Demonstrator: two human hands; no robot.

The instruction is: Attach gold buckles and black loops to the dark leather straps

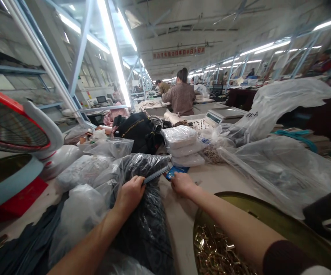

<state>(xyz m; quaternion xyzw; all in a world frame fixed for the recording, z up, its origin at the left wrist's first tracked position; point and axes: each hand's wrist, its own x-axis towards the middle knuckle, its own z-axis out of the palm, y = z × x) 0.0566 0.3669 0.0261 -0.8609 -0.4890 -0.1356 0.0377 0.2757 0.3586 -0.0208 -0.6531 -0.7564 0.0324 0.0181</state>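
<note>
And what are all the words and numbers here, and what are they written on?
"日": repeated on the banner at the back; its other characters are too blurred to read surely.
"A": on the big translucent plastic bag at the right; the marks before it are unclear.
Blue packet in the right hand: pale print, too small.
Digital scale: display too small to read.

Blue packet (176, 170), grey strip (157, 174), golden metal pieces (218, 250), black bag (138, 131)
</note>
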